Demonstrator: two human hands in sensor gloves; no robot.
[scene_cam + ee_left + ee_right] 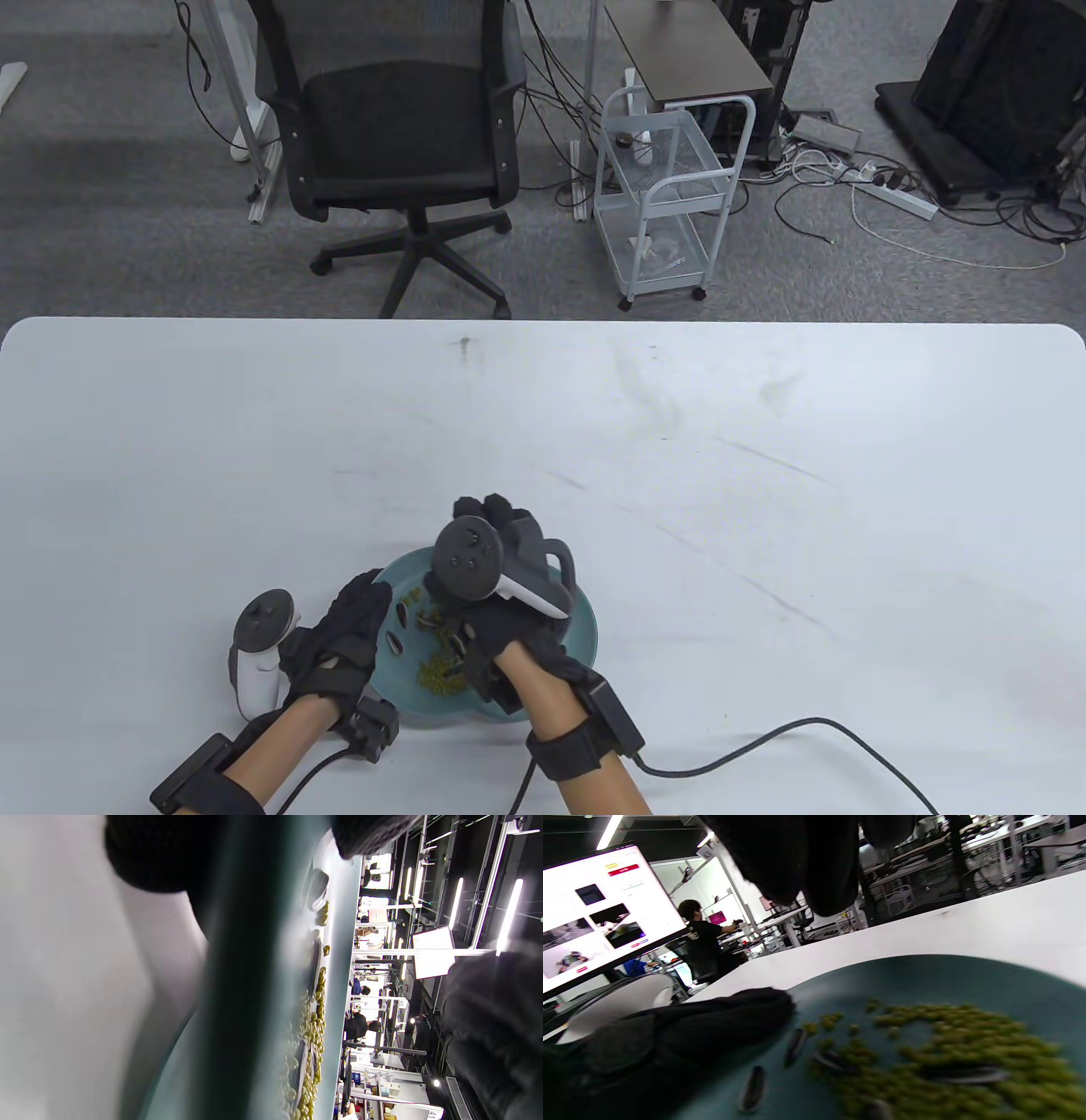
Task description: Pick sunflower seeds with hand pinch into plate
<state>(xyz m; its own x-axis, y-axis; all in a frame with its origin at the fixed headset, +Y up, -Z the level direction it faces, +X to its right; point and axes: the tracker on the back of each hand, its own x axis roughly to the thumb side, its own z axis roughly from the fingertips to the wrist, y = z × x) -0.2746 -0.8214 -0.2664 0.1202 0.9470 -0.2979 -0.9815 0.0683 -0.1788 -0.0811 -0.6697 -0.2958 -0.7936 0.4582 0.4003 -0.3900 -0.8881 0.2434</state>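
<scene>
No legible text, label, brand or number in any view. The monitor (606, 912) at 10 o'clock in the right wrist view shows coloured banners and thumbnails, all too small and blurred to read. Nothing printed is discernible on the trackers, gloves or plate.

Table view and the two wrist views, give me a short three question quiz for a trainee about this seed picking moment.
1. True or false: the left hand touches the rim of the round teal plate.
2. What lies in the plate besides the dark striped sunflower seeds?
A. small yellow-green beans
B. red beads
C. white rice
3. Fill in: the right hand hangs above the ____.

Key: 1 true; 2 A; 3 plate.
</scene>
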